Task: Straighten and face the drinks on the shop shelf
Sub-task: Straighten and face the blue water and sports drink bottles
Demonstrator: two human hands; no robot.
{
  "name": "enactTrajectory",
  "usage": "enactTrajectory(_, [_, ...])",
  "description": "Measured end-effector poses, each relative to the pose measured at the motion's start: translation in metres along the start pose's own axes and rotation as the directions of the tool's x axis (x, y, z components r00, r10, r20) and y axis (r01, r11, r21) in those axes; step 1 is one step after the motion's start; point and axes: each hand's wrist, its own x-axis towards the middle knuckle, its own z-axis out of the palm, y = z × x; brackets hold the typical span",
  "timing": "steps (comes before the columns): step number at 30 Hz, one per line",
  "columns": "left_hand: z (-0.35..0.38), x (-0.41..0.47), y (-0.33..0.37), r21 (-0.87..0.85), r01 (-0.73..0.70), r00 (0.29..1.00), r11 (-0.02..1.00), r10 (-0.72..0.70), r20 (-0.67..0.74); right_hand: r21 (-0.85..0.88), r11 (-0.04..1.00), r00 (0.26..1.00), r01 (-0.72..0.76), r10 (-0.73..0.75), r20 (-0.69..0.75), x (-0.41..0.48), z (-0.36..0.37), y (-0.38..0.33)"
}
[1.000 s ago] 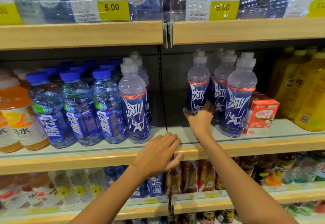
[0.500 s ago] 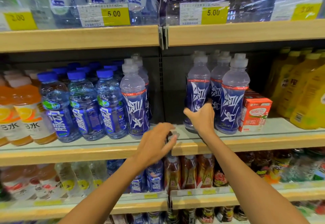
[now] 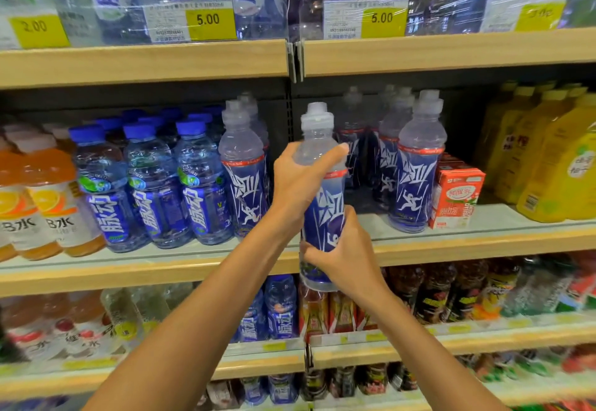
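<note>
Bottle (image 3: 322, 204): off the shelf (image 3: 483, 244), held upright in front of its lip, base hanging below that lip.
Left hand (image 3: 301, 181): wrapped round the bottle's shoulder.
Right hand (image 3: 346, 259): clamped round the lower label.
Risk: catching the base on the shelf lip when setting down; knocking over the row (image 3: 416, 168) standing on the shelf.
Room: open gap mid-shelf, at the joint; little headroom under the board (image 3: 451, 52) above the shelf.
</note>
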Motion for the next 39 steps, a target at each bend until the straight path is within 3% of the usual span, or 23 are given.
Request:
enactTrajectory(3, [-0.002, -0.005, 0.007, -0.008, -0.028, 0.998, 1.0, 0.028, -0.057, 0.068, 0.998, 0.999, -0.002, -0.001, 0.05, -0.003, 0.004, -0.004])
enactTrajectory(6, [-0.014, -0.002, 0.019, -0.109, 0.033, 0.999, 0.993, -0.036, -0.022, 0.398, 0.902, 0.971, -0.17, 0.083, 0.226, -0.001, -0.004, -0.002])
enactTrajectory(8, [-0.025, 0.002, 0.026, -0.246, 0.18, 0.98, 0.952, -0.151, 0.132, 0.605, 0.694, 0.888, -0.391, 0.11, 0.447, 0.0, -0.013, 0.005])
enactTrajectory(10, [-0.033, 0.005, 0.029, -0.368, 0.317, 0.913, 0.874, -0.176, 0.368, 0.654, 0.543, 0.78, -0.528, 0.005, 0.626, -0.001, -0.015, 0.012])
enactTrajectory(13, [-0.033, 0.004, 0.024, -0.536, 0.431, 0.805, 0.726, -0.041, 0.591, 0.638, 0.417, 0.6, -0.648, -0.237, 0.764, -0.002, -0.004, 0.014])
enactTrajectory(15, [-0.032, 0.002, 0.018, -0.569, 0.479, 0.76, 0.668, 0.009, 0.65, 0.632, 0.432, 0.559, -0.643, -0.299, 0.773, -0.004, 0.003, 0.007])
enactTrajectory(19, [-0.035, -0.001, 0.006, -0.554, 0.517, 0.72, 0.652, 0.019, 0.693, 0.634, 0.45, 0.601, -0.629, -0.236, 0.763, -0.01, 0.001, 0.006])
enactTrajectory(22, [-0.041, -0.002, 0.003, -0.504, 0.457, 0.778, 0.733, -0.056, 0.625, 0.638, 0.539, 0.738, -0.55, -0.042, 0.673, -0.013, -0.004, 0.008])
enactTrajectory(25, [-0.046, -0.002, 0.004, -0.278, 0.325, 0.881, 0.904, -0.183, 0.436, 0.586, 0.673, 0.844, -0.451, 0.109, 0.524, -0.012, -0.012, 0.003])
enactTrajectory(29, [-0.039, -0.005, 0.008, -0.038, 0.108, 0.992, 0.993, -0.105, 0.068, 0.442, 0.859, 0.947, -0.259, 0.138, 0.289, -0.009, -0.014, -0.002])
enactTrajectory(35, [-0.018, -0.015, 0.007, 0.029, -0.023, 1.0, 0.999, 0.023, 0.006, 0.133, 0.988, 0.996, -0.08, 0.085, -0.029, -0.01, 0.005, -0.004])
enactTrajectory(39, [-0.01, -0.014, 0.003, 0.034, -0.065, 0.985, 0.997, 0.07, -0.157, 0.079, 0.996, 0.995, -0.047, 0.053, -0.078, -0.015, 0.018, -0.005])
